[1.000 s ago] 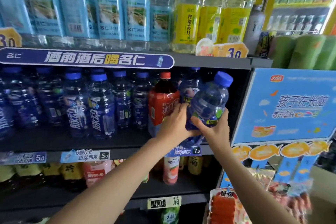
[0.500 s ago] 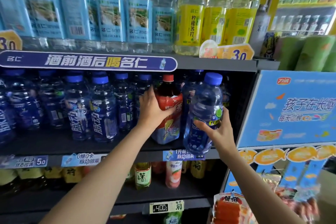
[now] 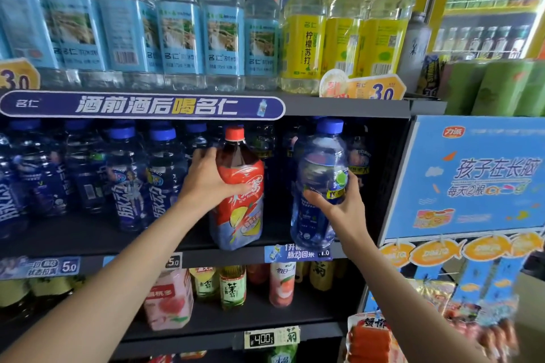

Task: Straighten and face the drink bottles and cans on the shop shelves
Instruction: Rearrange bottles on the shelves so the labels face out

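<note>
A: Two bottles in play, middle shelf (image 3: pixel 88 240). Our left hand (image 3: pixel 206 183) grips the red-capped tea bottle (image 3: pixel 239 194), thumb across its label. Our right hand (image 3: pixel 342 203) holds the big blue-capped bottle (image 3: pixel 320 183), fingers around the lower label from the right.

B: Positions?

A: Both stand at the front edge of the shelf, apart from each other, gap between them. Tea bottle is just right of the dark blue bottle row (image 3: pixel 129 177). Blue-capped one is near the shelf's right end, above the price tag (image 3: pixel 298 252).

B: Upright?

A: Tea bottle looks about upright. Blue-capped one too, maybe a slight lean; hard to tell with the wide lens.

B: Facing?

A: Tea label points out at us. On the blue-capped bottle we see small print and a green dot, so we judge the front panel isn't square to the aisle yet.

B: So how do we do it well?

A: We twist it on its base, no lift, until the main logo faces out. We keep the base flush with the shelf lip and level with its neighbours. We keep the grip low on both, since tall bottles likely tip if pushed high. The tea bottle looks like the odd one among blue caps; we can't tell whether it belongs here.
</note>
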Motion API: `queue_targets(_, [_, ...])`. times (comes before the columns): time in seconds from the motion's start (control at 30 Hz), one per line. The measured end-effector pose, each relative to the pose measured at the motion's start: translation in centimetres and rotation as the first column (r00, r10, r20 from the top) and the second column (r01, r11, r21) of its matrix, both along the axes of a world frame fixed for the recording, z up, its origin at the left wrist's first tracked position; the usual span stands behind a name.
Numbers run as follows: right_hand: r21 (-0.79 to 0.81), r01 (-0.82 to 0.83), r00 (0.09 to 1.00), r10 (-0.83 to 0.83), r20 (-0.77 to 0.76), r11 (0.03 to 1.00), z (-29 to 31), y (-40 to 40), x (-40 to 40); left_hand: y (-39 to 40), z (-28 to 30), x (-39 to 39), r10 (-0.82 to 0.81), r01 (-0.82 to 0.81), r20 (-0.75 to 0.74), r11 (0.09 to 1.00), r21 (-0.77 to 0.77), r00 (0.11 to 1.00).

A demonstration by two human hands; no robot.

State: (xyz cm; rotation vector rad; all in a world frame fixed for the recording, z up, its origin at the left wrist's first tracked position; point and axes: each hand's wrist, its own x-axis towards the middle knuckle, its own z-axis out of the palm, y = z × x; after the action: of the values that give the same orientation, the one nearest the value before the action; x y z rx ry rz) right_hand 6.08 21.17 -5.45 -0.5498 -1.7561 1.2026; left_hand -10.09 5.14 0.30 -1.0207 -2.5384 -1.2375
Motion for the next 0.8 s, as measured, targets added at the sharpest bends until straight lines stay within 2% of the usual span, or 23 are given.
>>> queue_targets(0.17, [0.018,-0.041,0.998,0.041,0.045,0.999,0.3,-2.5,-3.6,-0.6,0.2,-0.1,-0.021,0.02,-0.001,0.998,-0.057,1.0])
queue_targets(0.3, [-0.099,-0.089,0.992,0.098,0.082,0.991,0.8,-3.3,-5.5,-1.4,0.3,-0.8,-0.026,0.027,0.005,0.997,-0.075,1.0])
queue_targets(0.37, [-0.093,-0.131,0.976,0.144,0.162,0.987,1.3,-2.9,-5.5,-1.8,0.4,-1.2,-0.034,0.034,0.002,0.995,-0.091,0.999])
queue_targets(0.4, [-0.044,-0.128,0.959,0.135,0.248,0.991,1.6,-2.6,-5.3,-1.8,0.4,-1.3,-0.042,0.043,0.005,0.995,-0.094,0.999])
queue_targets(0.47, [0.148,-0.066,0.898,-0.005,0.44,0.987,1.9,-2.4,-4.6,-1.8,0.2,-1.3,-0.057,0.059,0.015,0.994,-0.091,0.998])
queue_targets(0.53, [0.286,-0.007,0.839,-0.15,0.523,0.958,1.3,-2.6,-4.1,-1.8,-0.2,-1.3,-0.068,0.069,0.029,0.997,-0.045,0.997])
queue_targets(0.7, [0.168,0.005,0.789,-0.107,0.605,0.986,-1.4,-4.0,-4.9,-2.0,-2.4,-0.8,-0.127,0.113,0.089,0.982,0.151,0.988])
queue_targets(0.8, [0.161,0.037,0.808,-0.125,0.576,0.986,-1.6,-4.4,-6.4,-2.2,-3.0,-1.0,-0.176,0.156,0.126,0.976,0.154,0.976])
